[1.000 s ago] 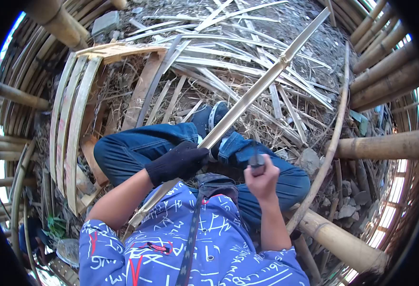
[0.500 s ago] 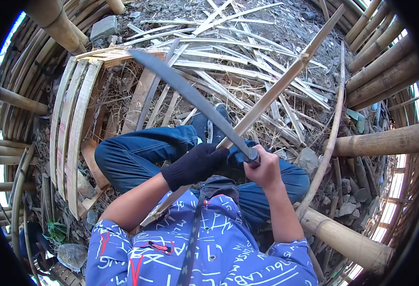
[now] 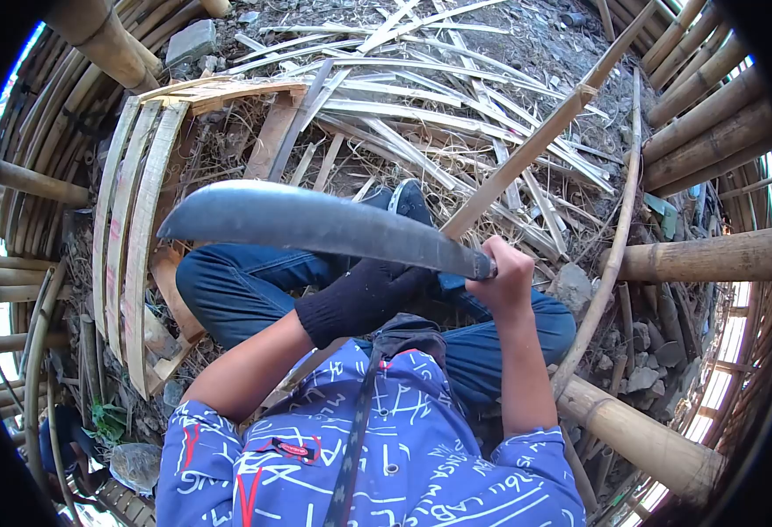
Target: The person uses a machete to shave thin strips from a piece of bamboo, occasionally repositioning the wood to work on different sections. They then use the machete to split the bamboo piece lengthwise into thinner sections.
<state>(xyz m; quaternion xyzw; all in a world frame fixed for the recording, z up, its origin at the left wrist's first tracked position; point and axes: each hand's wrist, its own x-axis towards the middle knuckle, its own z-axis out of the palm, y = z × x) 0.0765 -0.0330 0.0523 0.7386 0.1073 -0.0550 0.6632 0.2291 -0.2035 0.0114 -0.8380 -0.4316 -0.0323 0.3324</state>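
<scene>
My right hand [image 3: 507, 274] is closed round the handle of a machete [image 3: 307, 220]. Its wide, curved blade reaches left across my lap, the flat side showing, and passes over the strip and just beyond my gloved fingers. My left hand [image 3: 364, 303], in a black knit glove, grips a long bamboo strip [image 3: 526, 154]. This strip slants from beside my left forearm up to the far right, with a node near its upper part. Part of the strip and some left fingertips are hidden behind the blade.
Several split bamboo strips [image 3: 421, 110] lie crossed on the littered ground ahead. A slatted wooden pallet [image 3: 153, 202] stands at my left. Thick bamboo poles [image 3: 641, 439] are on the right, beside a thin upright pole [image 3: 619, 246] and some stones [image 3: 570, 285]. Bamboo walls curve round both sides.
The machete has swung from pointing up and left to nearly level, its flat now turned to view. My right hand has risen slightly. The bamboo strip has shifted a little right.
</scene>
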